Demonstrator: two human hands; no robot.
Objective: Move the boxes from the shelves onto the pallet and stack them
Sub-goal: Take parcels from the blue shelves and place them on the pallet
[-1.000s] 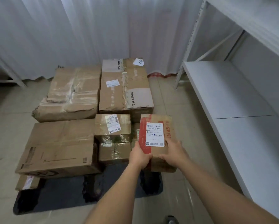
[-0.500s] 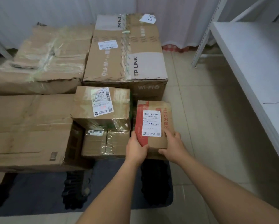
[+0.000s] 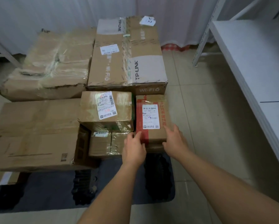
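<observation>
Two hands on a red-taped box, white label, brown cardboard

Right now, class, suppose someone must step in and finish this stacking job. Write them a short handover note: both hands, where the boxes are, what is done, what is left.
Left hand: fingers on the near left corner of the red-taped box, apparently touching rather than gripping.
Right hand: fingers spread on the box's right side.
The red-taped box lies in the stack on the pallet, beside the small labelled box and in front of the TP-LINK box.
Done: several boxes stacked; the visible white shelf shows no boxes.
Left: release the box, then check the unseen shelves.
</observation>
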